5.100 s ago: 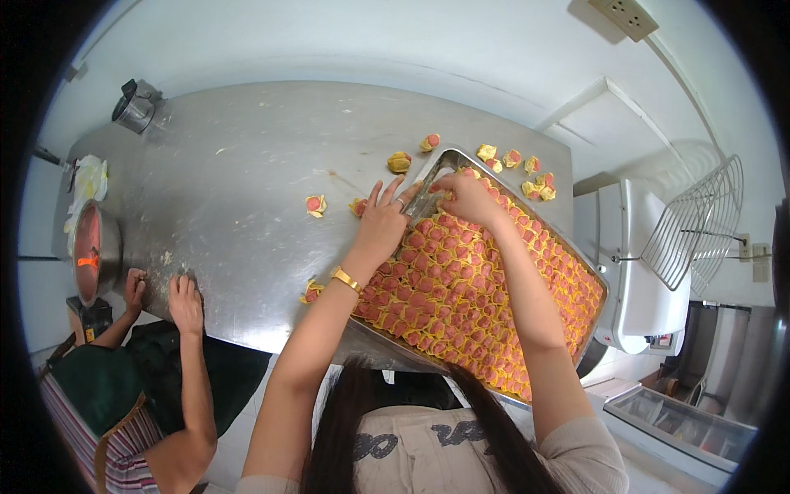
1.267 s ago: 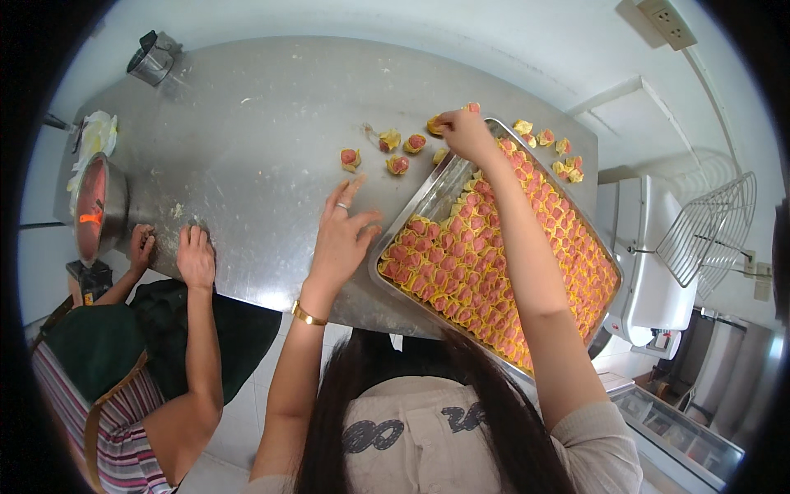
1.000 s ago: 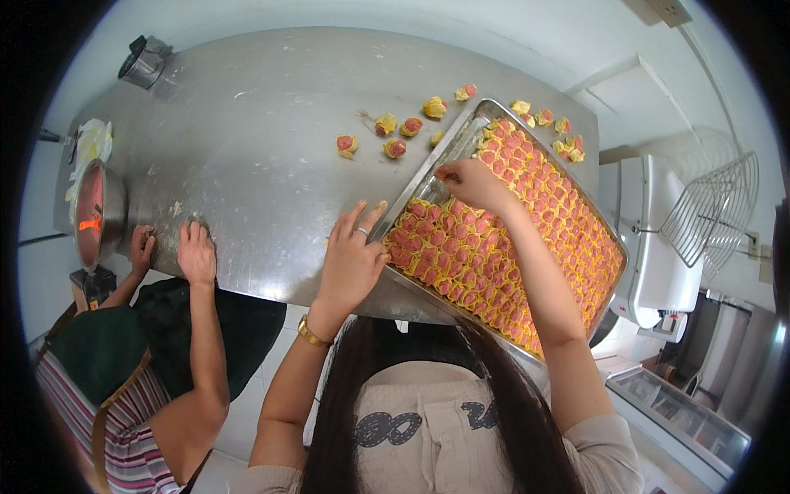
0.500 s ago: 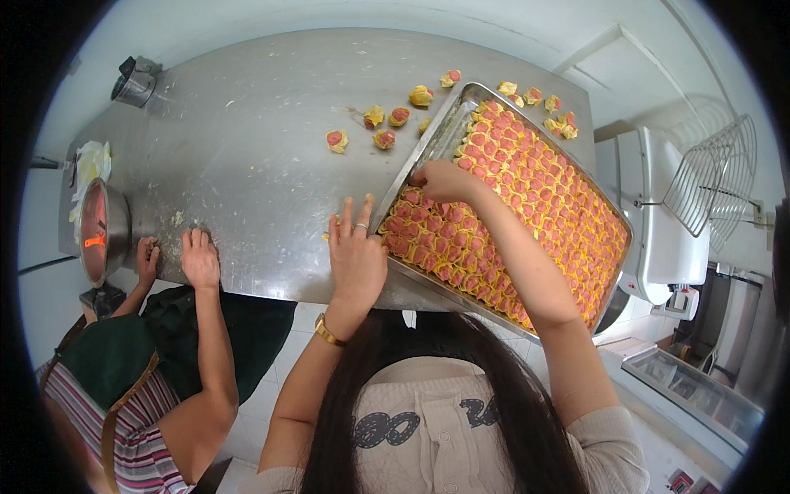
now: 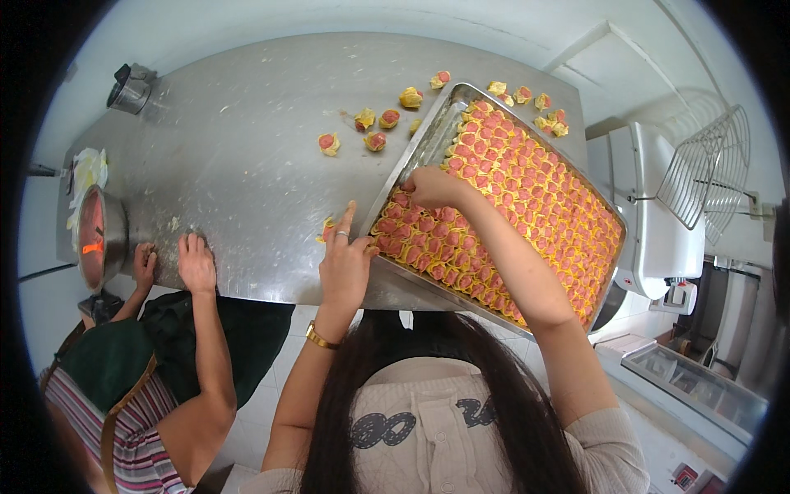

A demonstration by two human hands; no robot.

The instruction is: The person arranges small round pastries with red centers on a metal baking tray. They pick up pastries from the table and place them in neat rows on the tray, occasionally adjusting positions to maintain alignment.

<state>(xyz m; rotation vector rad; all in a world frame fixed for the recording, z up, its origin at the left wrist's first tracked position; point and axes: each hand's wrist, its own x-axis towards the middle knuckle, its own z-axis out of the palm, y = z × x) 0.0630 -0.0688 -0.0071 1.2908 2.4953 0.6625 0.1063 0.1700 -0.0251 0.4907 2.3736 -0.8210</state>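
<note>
Over the table's front part, beside the tray's left corner, is my left hand (image 5: 344, 267). One finger stretches forward and the thumb points toward the tray; the other fingers are partly bent. A meat-filled, yellow-wrapped dumpling (image 5: 327, 229) sits right by these fingers, not visibly gripped. My right hand (image 5: 432, 188) reaches into the large metal tray (image 5: 393, 183) near its left rim, at the end of the dumpling rows. Its fingers are curled down and closed, and whatever is between the fingertips is hidden. Rows of open-topped dumplings (image 5: 510, 210) fill most of the tray.
Several loose dumplings (image 5: 375, 141) lie left of the tray, others (image 5: 541, 102) beyond it. At the left, a co-worker's hands (image 5: 197, 262) rest on the table edge beside a metal bowl (image 5: 113, 235) of pink filling. A metal cup (image 5: 130, 92) stands far left, a white machine (image 5: 646, 206) right.
My left hand's fingers have bent from a wider spread, and more of the dumpling beside them shows. My right hand stays at the same spot in the tray. The whole view has shifted slightly.
</note>
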